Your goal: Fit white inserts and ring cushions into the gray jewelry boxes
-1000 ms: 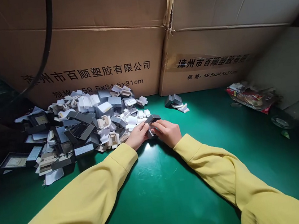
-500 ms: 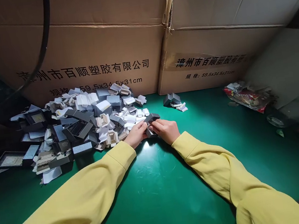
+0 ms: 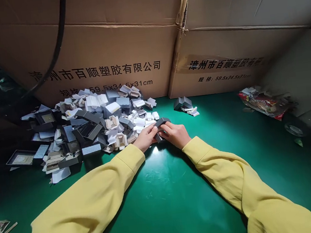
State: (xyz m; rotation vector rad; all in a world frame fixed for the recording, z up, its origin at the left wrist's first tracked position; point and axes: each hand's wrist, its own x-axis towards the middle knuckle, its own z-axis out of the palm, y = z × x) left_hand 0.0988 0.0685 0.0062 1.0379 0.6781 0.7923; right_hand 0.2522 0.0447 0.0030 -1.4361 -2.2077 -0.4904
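Note:
Both hands meet at the front right edge of a heap of small boxes and paper pieces [image 3: 94, 129]. Between them is a small dark grey box [image 3: 162, 121], its upper part tilted above the fingers and another dark part lower down. My left hand [image 3: 146, 137] is closed on its left side, thumb on top. On the right side, my right hand [image 3: 177, 134] grips it with bent fingers. The fingers partly hide the box, so I cannot tell whether its parts are joined.
Large cardboard cartons [image 3: 101, 47] stand behind the heap. Two small dark boxes [image 3: 182, 103] with white paper pieces [image 3: 191, 111] lie beyond my right hand. A red plastic packet [image 3: 264, 103] lies at the right. A black cable [image 3: 59, 41] hangs at the upper left.
The view has swung slightly left, so the surroundings appear farther right. Both hands stay on the dark grey box, with my right fingers shifted a little over it.

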